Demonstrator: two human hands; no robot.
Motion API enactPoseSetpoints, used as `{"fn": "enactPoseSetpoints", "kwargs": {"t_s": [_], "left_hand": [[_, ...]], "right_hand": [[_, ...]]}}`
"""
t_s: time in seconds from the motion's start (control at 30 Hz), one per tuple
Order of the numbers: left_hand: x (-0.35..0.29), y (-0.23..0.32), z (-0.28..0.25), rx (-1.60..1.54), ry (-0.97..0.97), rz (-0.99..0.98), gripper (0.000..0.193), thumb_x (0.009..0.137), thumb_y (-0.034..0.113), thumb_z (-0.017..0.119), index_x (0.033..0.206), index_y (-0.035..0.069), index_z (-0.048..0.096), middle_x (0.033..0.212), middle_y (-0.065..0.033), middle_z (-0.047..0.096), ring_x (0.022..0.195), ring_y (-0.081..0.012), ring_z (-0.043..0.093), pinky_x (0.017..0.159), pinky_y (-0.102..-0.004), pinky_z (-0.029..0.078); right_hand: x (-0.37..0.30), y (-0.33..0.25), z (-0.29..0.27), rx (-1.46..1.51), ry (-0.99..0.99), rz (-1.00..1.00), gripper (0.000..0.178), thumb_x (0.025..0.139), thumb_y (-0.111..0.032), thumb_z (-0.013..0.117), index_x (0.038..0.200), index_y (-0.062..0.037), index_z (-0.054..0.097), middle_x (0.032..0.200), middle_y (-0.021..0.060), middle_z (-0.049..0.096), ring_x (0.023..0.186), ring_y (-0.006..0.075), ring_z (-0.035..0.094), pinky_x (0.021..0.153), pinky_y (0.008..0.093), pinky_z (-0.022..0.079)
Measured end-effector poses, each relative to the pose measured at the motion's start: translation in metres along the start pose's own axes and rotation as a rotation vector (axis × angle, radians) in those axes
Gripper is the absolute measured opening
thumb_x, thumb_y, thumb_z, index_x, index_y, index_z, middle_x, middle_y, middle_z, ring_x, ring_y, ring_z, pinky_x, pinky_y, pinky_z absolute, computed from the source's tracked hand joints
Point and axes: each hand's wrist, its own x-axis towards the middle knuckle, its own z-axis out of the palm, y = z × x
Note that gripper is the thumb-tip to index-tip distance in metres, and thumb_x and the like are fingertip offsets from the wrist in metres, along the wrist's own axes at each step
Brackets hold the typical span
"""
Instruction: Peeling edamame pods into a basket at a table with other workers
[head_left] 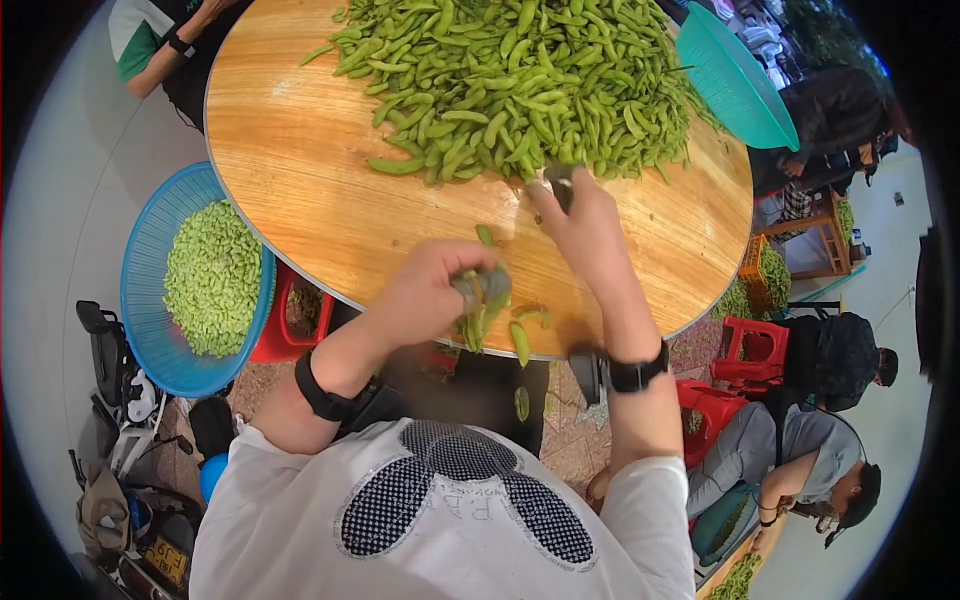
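A big heap of green bean pods [520, 80] covers the far half of a round wooden table [300, 170]. My left hand [430, 290] is closed around a bunch of pods [485, 300] at the table's near edge; a few loose pods [520, 340] lie or drop just below it. My right hand [580, 225] reaches to the near edge of the heap and grips a small dark tool [560, 185], its shape unclear. Both wrists carry black bands.
A blue basket [150, 300] full of green pods stands at the left on a red stool [285, 320]. A teal basket [735, 80] leans at the table's far right. Another person's arm [165, 50] is at the top left; two seated people and red stools [745, 350] are at the right.
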Motion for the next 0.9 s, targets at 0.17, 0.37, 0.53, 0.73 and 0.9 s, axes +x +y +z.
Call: {"fn": "enactPoseSetpoints", "kwargs": {"t_s": [0.17, 0.37, 0.53, 0.73, 0.9], "left_hand": [[-0.007, 0.003, 0.008, 0.195, -0.151, -0.107, 0.012, 0.077, 0.005, 0.058, 0.087, 0.001, 0.064, 0.069, -0.0087, 0.059, 0.062, -0.0138, 0.055, 0.059, -0.0287, 0.043], [-0.005, 0.031, 0.003, 0.518, -0.021, 0.048, 0.023, 0.079, 0.011, 0.065, 0.101, 0.006, 0.065, 0.076, -0.0096, 0.059, 0.061, -0.0199, 0.055, 0.057, -0.0292, 0.042], [0.016, 0.009, 0.017, 0.735, 0.161, 0.371, 0.024, 0.078, 0.008, 0.064, 0.102, 0.004, 0.060, 0.073, -0.0083, 0.058, 0.061, -0.0180, 0.057, 0.052, -0.0279, 0.041], [0.021, 0.010, 0.012, -0.283, 0.133, -0.214, 0.010, 0.080, 0.003, 0.063, 0.090, 0.005, 0.060, 0.074, 0.0006, 0.058, 0.052, -0.0052, 0.049, 0.044, -0.0195, 0.034], [0.017, 0.013, 0.016, -0.623, 0.272, -0.246, 0.010, 0.080, 0.005, 0.066, 0.088, 0.006, 0.060, 0.072, 0.0029, 0.057, 0.051, -0.0003, 0.043, 0.042, -0.0159, 0.030]], "right_hand": [[0.020, 0.012, 0.019, -0.244, 0.054, -0.144, 0.021, 0.081, -0.014, 0.060, 0.079, 0.0028, 0.049, 0.064, 0.0257, 0.057, 0.065, 0.0436, 0.056, 0.055, 0.0469, 0.044], [-0.016, 0.002, -0.008, 0.080, -0.093, -0.001, 0.021, 0.080, -0.014, 0.064, 0.076, 0.0053, 0.056, 0.058, 0.0149, 0.056, 0.053, 0.0287, 0.056, 0.051, 0.0362, 0.042], [-0.046, -0.015, -0.015, 0.497, -0.223, 0.038, 0.018, 0.086, -0.012, 0.059, 0.079, 0.0039, 0.058, 0.060, -0.0021, 0.045, 0.056, 0.0048, 0.039, 0.049, 0.0236, 0.034], [-0.068, -0.030, -0.016, 0.826, -0.241, 0.294, 0.019, 0.095, -0.017, 0.044, 0.094, -0.0013, 0.054, 0.062, -0.0024, 0.042, 0.055, 0.0059, 0.037, 0.050, 0.0217, 0.032], [-0.081, -0.032, -0.015, 0.862, -0.480, 0.319, 0.026, 0.098, -0.021, 0.035, 0.081, -0.0048, 0.045, 0.064, -0.0017, 0.043, 0.054, 0.0065, 0.037, 0.049, 0.0208, 0.030]]}}
